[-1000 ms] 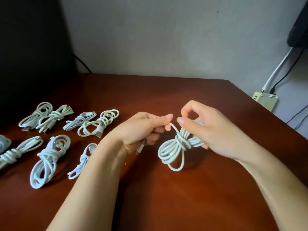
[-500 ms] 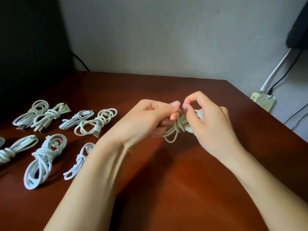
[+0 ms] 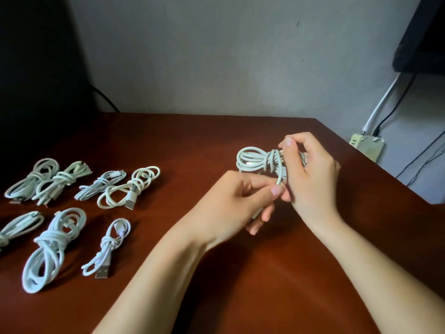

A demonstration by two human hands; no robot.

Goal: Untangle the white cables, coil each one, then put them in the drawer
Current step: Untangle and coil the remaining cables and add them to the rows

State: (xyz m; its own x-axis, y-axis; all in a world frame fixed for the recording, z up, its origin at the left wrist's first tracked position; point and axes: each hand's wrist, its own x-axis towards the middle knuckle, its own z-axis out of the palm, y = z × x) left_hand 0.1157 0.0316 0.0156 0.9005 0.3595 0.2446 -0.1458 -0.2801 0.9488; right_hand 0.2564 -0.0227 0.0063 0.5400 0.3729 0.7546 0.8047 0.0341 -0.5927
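Note:
A coiled white cable is held above the brown table, its loops sticking out to the left. My right hand grips the bundle at its wrapped middle. My left hand pinches the cable's loose end just below it, between thumb and fingers. Several coiled white cables lie in two rows at the left: one with a USB plug, a thick one, a small one. No drawer shows.
The table's right edge runs diagonally past my right hand. Beyond it a power strip hangs on the wall with white and black cords. A dark shape stands at the back left.
Both hands moved right and slightly away with the cable. The coil's loops now point left, and my left hand has pulled the loose end downward.

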